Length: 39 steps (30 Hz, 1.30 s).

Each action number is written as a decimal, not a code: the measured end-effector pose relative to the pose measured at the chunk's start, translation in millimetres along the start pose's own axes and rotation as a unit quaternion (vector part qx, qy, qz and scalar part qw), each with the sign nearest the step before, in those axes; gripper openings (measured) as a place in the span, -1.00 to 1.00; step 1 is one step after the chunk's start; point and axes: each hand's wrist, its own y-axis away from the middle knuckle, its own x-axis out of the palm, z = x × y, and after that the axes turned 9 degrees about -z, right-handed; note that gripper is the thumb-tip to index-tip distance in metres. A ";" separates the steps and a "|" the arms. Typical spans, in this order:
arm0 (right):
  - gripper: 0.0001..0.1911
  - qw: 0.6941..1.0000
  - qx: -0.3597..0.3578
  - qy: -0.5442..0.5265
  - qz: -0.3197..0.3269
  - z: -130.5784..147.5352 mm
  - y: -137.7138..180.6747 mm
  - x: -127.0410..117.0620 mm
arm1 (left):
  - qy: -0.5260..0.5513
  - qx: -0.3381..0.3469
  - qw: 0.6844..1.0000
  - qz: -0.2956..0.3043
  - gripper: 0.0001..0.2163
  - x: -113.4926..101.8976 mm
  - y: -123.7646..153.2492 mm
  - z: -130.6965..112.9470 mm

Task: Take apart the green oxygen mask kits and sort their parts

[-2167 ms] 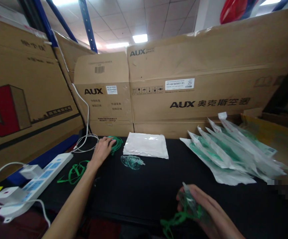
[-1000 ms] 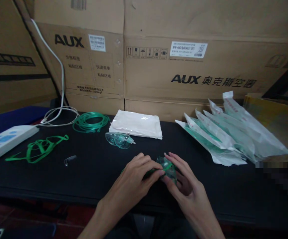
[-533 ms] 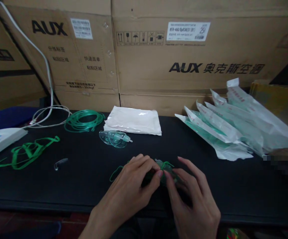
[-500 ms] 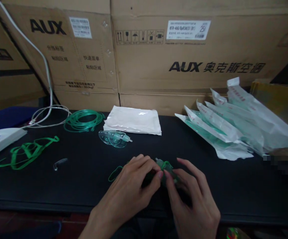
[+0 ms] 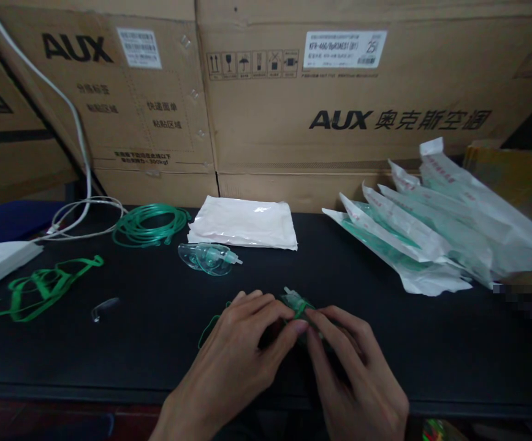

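Nearest the wearer, the left hand (image 5: pixel 247 343) and right hand (image 5: pixel 358 361) meet low in view, thumbs and forefingers closed on a folded clear mask (image 5: pixel 293 299) with a green strap (image 5: pixel 300 308) around it. The mask lies between the fingertips above the table (image 5: pixel 151 349), its pale nozzle end pointing away; most of its body is hidden by the hands. A thin green loop (image 5: pixel 207 331) shows past the left hand; whether it joins the strap I cannot tell. If either pinch slackened, the strap could probably spring loose and let the soft plastic unfold; pulled too hard, it might crease the mask or slip off the nozzle. Farther off at left lie a small clear elbow tube (image 5: pixel 105 308), easily knocked away by a sleeve, and tangled green straps (image 5: pixel 40 288). Beyond them sit a second clear mask (image 5: pixel 208 258), a coil of green tubing (image 5: pixel 150 225) and a white packet (image 5: pixel 243 223), with pouches (image 5: pixel 413 233) leaning at right before the carton (image 5: pixel 266 141).
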 end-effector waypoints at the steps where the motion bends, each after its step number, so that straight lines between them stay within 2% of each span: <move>1: -0.70 1.000 0.000 -0.004 -0.010 0.2 -0.1 0.9 | -0.004 0.005 1.000 0.008 -0.85 -0.3 -0.1 -0.8; 4: -0.76 0.998 0.030 -0.025 -0.051 3.8 -4.3 4.2 | -0.011 0.029 0.999 0.023 -0.83 -2.9 0.8 -4.8; 9: -0.90 0.980 0.148 -0.001 -0.136 10.0 -17.2 7.8 | 0.016 0.098 0.995 0.014 -0.83 -7.4 6.0 -8.2; 11: -0.88 0.972 0.179 -0.008 -0.150 11.2 -20.4 8.3 | 0.015 0.084 0.996 -0.007 -0.83 -7.5 6.6 -6.4; 13: -0.89 0.973 0.181 -0.026 -0.144 12.5 -21.6 8.1 | 0.012 0.035 0.999 -0.022 -0.85 -6.3 5.0 -3.3; 17: -0.90 0.975 0.169 -0.040 -0.140 15.4 -21.2 6.0 | 0.001 -0.070 0.997 -0.016 -0.91 -2.9 -1.9 2.6; 20: -0.91 0.974 0.168 -0.050 -0.144 15.9 -19.9 5.1 | -0.010 -0.098 0.995 -0.007 -0.86 -1.7 -4.4 4.4; 24: -0.84 0.958 0.206 -0.137 -0.142 14.5 -16.8 6.0 | 0.000 -0.069 0.997 0.020 -0.88 -0.9 -3.0 4.8; 28: -0.71 0.900 0.292 -0.291 -0.141 13.7 -17.6 4.0 | -0.009 -0.049 0.998 0.036 -0.91 -0.1 -1.3 5.4; 31: -0.65 0.877 0.337 -0.325 -0.112 13.3 -23.1 0.3 | -0.016 -0.025 0.999 0.037 -0.91 0.0 -0.9 4.9; 35: -0.64 0.874 0.354 -0.326 -0.070 12.6 -29.5 -2.0 | -0.007 0.014 1.000 0.027 -0.93 0.1 -0.6 3.5; 39: -0.59 0.882 0.348 -0.313 -0.049 11.1 -26.2 -0.8 | -0.029 0.018 0.999 0.040 -0.89 0.7 -0.4 2.7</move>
